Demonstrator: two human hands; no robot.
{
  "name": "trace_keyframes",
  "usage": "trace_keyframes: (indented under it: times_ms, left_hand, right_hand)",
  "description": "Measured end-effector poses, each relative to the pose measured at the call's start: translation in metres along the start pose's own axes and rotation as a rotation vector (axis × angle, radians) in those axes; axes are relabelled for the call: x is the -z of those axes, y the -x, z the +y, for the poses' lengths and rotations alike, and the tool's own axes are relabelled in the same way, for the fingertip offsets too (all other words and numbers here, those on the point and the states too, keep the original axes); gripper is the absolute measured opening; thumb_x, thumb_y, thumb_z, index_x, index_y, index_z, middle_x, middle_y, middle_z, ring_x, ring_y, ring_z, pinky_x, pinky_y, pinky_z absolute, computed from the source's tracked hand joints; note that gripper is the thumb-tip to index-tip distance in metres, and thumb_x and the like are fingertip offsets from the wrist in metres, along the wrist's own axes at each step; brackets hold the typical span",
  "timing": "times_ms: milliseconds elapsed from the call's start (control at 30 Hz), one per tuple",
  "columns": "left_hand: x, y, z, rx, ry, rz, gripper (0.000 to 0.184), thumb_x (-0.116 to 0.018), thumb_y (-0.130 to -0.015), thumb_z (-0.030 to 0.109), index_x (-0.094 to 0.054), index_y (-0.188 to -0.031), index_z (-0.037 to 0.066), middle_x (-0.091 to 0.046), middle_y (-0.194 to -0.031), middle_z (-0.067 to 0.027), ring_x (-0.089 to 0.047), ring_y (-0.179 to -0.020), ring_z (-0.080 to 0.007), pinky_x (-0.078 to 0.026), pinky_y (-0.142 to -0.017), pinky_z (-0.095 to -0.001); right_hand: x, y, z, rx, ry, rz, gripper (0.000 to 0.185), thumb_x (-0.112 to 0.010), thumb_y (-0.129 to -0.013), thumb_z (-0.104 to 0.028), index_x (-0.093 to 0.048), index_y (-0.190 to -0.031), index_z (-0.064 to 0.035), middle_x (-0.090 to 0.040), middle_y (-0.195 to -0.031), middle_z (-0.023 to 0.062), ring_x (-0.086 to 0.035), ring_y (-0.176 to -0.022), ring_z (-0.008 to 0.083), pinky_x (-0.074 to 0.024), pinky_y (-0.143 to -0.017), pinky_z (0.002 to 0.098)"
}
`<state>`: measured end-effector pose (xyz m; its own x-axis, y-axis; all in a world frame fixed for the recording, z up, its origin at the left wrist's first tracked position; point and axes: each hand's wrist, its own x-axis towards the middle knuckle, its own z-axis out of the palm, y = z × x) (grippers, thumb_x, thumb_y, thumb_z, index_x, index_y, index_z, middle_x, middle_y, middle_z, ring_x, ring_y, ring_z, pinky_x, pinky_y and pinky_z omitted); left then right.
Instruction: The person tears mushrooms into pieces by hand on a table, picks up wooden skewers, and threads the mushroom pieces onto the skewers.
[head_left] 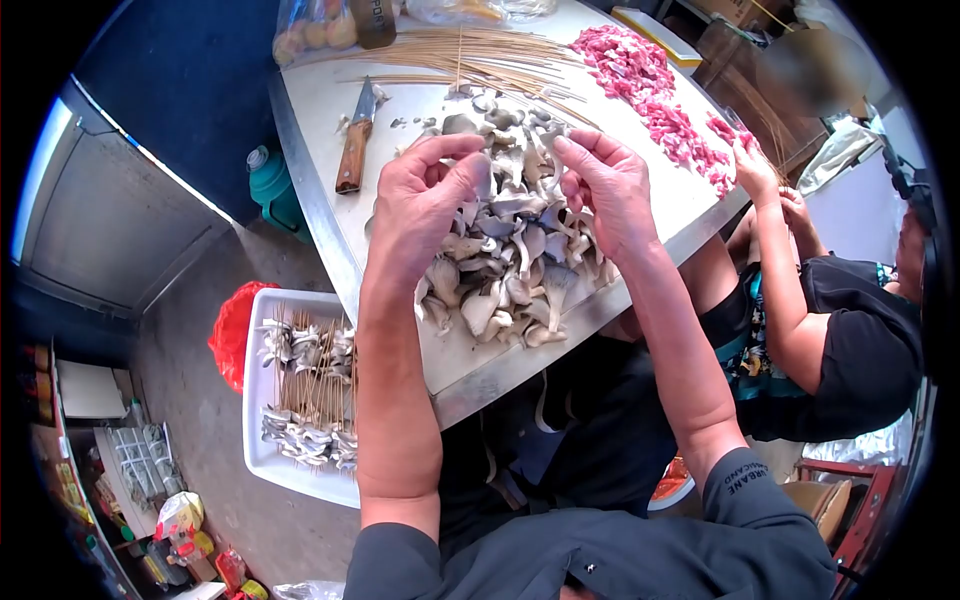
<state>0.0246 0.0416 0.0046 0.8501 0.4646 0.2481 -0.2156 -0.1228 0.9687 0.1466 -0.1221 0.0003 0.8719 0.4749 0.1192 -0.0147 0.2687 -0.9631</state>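
I am reading clock positions from the centre of my view. At 8 o'clock a white tray (300, 482) is holding two rows of skewered mushrooms (300, 435), with bare sticks showing between them. Near 4 to 5 o'clock a tub (675, 496) is showing in part, holding orange-red contents I cannot identify. At 11 o'clock a clear bag (318, 38) is holding round produce.

The table (320, 120) is presenting its left edge from 10 to 7 o'clock and its near edge from 6 to 2; floor (185, 345) is showing at 9.

Loose mushrooms (525, 245) are lying heaped around the centre. The left hand (425, 185) is hanging over the heap at 11, fingers curling toward the thumb; the right hand (615, 190), between 1 and 2, is bending its fingers likewise. I cannot tell whether either is grasping a mushroom.

A knife (355, 145) is lying at 11, thin sticks (480, 55) at 12, cut meat (660, 100) between 1 and 2. A teal jug (278, 195) is standing at 10. A co-worker (860, 340) is occupying 3 o'clock, and the left forearm is blocking the tray's right end.
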Motion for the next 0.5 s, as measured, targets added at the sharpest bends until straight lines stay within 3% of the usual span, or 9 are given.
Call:
trace_keyframes:
  times_ms: [33, 100, 233, 300, 400, 433, 500]
  left_hand:
    - [0.000, -0.002, -0.002, -0.003, 0.001, -0.003, 0.027, -0.066, -0.091, 0.018, -0.067, -0.113, 0.003, -0.063, -0.077, 0.0007, -0.051, -0.060, -0.0034, -0.035, -0.052, -0.0172]
    - [-0.001, -0.005, -0.004, -0.076, -0.076, 0.134, 0.027, -0.065, -0.091, 0.015, -0.065, -0.112, -0.002, -0.062, -0.081, -0.0019, -0.055, -0.066, -0.0065, -0.045, -0.061, -0.0197]
    - [0.003, -0.006, 0.000, -0.018, -0.030, 0.321, 0.024, -0.062, -0.093, 0.013, -0.063, -0.111, -0.003, -0.063, -0.084, -0.0040, -0.055, -0.065, -0.0069, -0.045, -0.060, -0.0199]
    - [0.011, -0.010, -0.008, -0.141, 0.126, 0.496, 0.020, -0.061, -0.094, 0.014, -0.063, -0.109, 0.000, -0.066, -0.088, -0.0054, -0.055, -0.062, -0.0049, -0.038, -0.052, -0.0174]
    - [0.017, -0.010, -0.008, -0.174, 0.241, 0.570, 0.013, -0.059, -0.094, 0.009, -0.062, -0.103, 0.000, -0.067, -0.086, -0.0065, -0.056, -0.061, -0.0069, -0.039, -0.052, -0.0185]
    - [0.019, -0.010, -0.008, -0.189, 0.300, 0.593, 0.012, -0.059, -0.093, 0.008, -0.062, -0.102, 0.001, -0.067, -0.085, -0.0067, -0.057, -0.061, -0.0073, -0.039, -0.052, -0.0189]
    - [0.020, -0.010, -0.008, -0.180, 0.309, 0.605, 0.010, -0.059, -0.093, 0.007, -0.062, -0.100, 0.001, -0.067, -0.086, -0.0072, -0.057, -0.060, -0.0082, -0.040, -0.052, -0.0195]
  right_hand:
    - [0.002, -0.002, -0.001, 0.003, 0.000, 0.002, 0.022, -0.073, -0.086, -0.016, -0.063, -0.098, -0.0002, -0.061, -0.068, -0.0003, -0.054, -0.052, 0.0037, -0.0411, -0.042, 0.0156]
    - [0.004, -0.005, -0.004, 0.060, 0.115, 0.017, 0.026, -0.073, -0.086, -0.017, -0.064, -0.102, 0.0016, -0.061, -0.069, -0.0003, -0.054, -0.052, 0.0031, -0.0410, -0.042, 0.0147]
    - [0.000, -0.018, -0.016, 0.164, 0.348, 0.007, 0.026, -0.069, -0.088, -0.021, -0.066, -0.099, 0.0021, -0.062, -0.070, -0.0002, -0.055, -0.054, 0.0028, -0.0403, -0.045, 0.0160]
    - [-0.003, -0.033, -0.015, 0.203, 0.412, -0.011, 0.022, -0.068, -0.086, -0.019, -0.069, -0.094, 0.0015, -0.064, -0.070, 0.0014, -0.058, -0.057, 0.0053, -0.0443, -0.050, 0.0193]
    - [-0.019, -0.057, -0.001, 0.462, 0.685, -0.136, 0.018, -0.067, -0.080, -0.015, -0.072, -0.087, 0.0003, -0.071, -0.076, 0.0085, -0.064, -0.064, 0.0130, -0.0525, -0.062, 0.0273]
    - [-0.025, -0.063, 0.000, 0.467, 0.819, -0.195, 0.019, -0.067, -0.081, -0.016, -0.072, -0.090, -0.0003, -0.071, -0.081, 0.0085, -0.067, -0.070, 0.0171, -0.0538, -0.066, 0.0300]
    - [-0.038, -0.073, 0.004, 0.553, 1.008, -0.341, 0.022, -0.069, -0.079, -0.010, -0.070, -0.098, -0.0006, -0.070, -0.091, 0.0092, -0.067, -0.080, 0.0165, -0.0533, -0.073, 0.0292]
